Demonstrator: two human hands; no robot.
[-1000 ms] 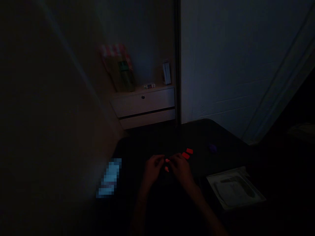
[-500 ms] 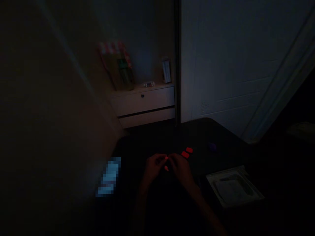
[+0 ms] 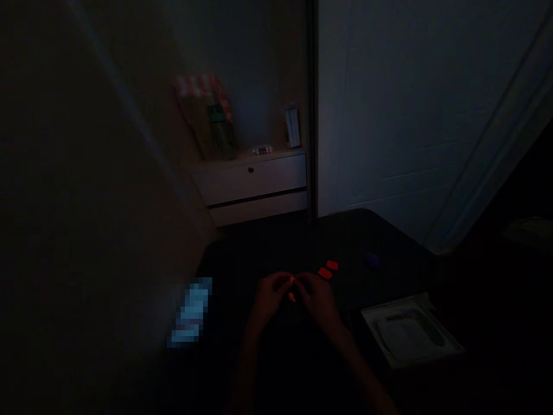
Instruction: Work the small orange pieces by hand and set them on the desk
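Observation:
Over the dark table [image 3: 276, 248], my left hand [image 3: 271, 291] and my right hand [image 3: 317, 293] meet at the fingertips. Between them they pinch a small bright red piece [image 3: 292, 279], mostly covered by the fingers. Its kind is too small and dim to make out. Just below the fingertips is another small red piece [image 3: 292, 297]; whether it lies on the table or hangs from the hands I cannot tell. Beyond my right hand lie two flat red blocks [image 3: 325, 274], one a little behind the other, apart from the hand.
A purple lump [image 3: 372, 260] lies at the table's right. Closer on the right is a pale flat packet [image 3: 410, 331]. A lit, blurred-out screen [image 3: 190, 313] glows at left. Behind stand white drawers [image 3: 259, 180], with a green bottle [image 3: 222, 132] on top.
Both hands stay nearly where they were, fingertips still together on the small red piece. The whole view has shifted very slightly.

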